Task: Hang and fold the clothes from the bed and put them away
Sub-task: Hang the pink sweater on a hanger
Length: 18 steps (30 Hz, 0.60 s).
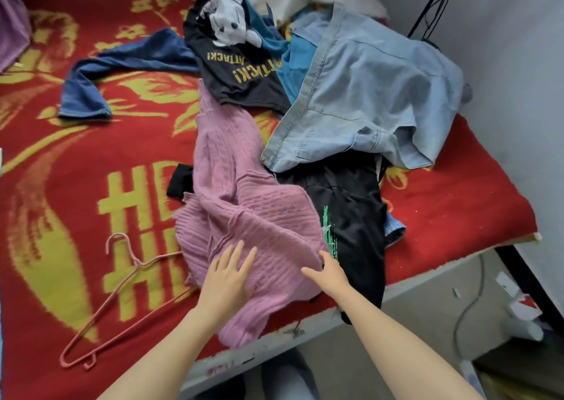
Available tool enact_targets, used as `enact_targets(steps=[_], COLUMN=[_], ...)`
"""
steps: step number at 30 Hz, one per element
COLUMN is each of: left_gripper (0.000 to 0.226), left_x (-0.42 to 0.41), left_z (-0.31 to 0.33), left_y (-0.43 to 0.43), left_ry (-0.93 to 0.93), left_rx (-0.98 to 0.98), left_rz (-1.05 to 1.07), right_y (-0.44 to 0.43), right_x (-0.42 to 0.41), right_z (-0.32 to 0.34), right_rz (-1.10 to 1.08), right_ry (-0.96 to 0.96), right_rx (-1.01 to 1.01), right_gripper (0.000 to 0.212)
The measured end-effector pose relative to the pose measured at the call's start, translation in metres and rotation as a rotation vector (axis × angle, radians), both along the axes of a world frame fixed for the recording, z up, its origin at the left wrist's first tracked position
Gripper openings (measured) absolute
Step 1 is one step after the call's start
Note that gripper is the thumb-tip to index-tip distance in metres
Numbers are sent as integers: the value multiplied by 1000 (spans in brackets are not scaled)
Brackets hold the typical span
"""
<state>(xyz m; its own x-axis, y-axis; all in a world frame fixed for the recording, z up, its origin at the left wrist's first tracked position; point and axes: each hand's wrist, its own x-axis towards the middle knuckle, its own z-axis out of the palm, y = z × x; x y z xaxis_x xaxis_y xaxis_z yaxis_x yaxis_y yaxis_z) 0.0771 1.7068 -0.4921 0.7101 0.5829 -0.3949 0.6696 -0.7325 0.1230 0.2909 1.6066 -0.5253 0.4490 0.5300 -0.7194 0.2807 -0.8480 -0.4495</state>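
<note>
you are laying your left hand (229,274) flat on the near end of the pink sweater (244,210), fingers straight and spread and gripping nothing, most likely pinning the knit down so you can square it up. your right hand (328,273) is reaching to the sweater's right edge with the thumb held wide. its fingertips are meeting the hem there, but whether they are pinching the fabric i cannot tell. the sweater is lying stretched out on the red blanket (76,170), with its near end hanging a little over the bed's front edge, which is probably why you are working from that end. the pink hanger (135,264) is lying just left of the sweater, its arm touching or slipping under the knit, so it is sitting ready if you are choosing to hang rather than fold. a black garment (351,216) is lying against the sweater's right side and partly under it. beyond the sweater, light denim (366,94), a dark printed shirt (241,73) and a blue sleeve (91,88) are waiting in a loose pile, not yet sorted.
</note>
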Motion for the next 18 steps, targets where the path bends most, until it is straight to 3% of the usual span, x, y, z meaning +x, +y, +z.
enact_targets(steps=[4, 5, 7, 8, 9, 11, 15, 18], left_gripper=[109, 111, 107, 97, 84, 60, 12, 28], left_x=[46, 56, 71, 75, 77, 81, 77, 76], left_z=[-4, -5, -2, -4, -8, -7, 10, 45], left_y=[22, 26, 34, 37, 40, 40, 50, 63], left_ry=[-1, 7, 83, 126, 193, 288, 215, 170], left_rx=[42, 56, 61, 52, 16, -36, -101, -82], left_rz=[20, 21, -2, -21, -48, -95, -147, -186], right_y=[4, 5, 4, 3, 2, -4, -16, -9], right_x=[-2, -3, -3, -3, -2, 6, 40, 62], right_z=[-24, -29, -35, -34, -30, -16, 34, 72], right_rz=[79, 106, 142, 128, 104, 57, 100, 191], right_ry=[93, 63, -56, -98, -100, -25, 115, 87], right_rx=[1, -17, -27, -16, 12, 90, 247, 309], right_gripper=[87, 76, 33, 14, 8, 16, 23, 25])
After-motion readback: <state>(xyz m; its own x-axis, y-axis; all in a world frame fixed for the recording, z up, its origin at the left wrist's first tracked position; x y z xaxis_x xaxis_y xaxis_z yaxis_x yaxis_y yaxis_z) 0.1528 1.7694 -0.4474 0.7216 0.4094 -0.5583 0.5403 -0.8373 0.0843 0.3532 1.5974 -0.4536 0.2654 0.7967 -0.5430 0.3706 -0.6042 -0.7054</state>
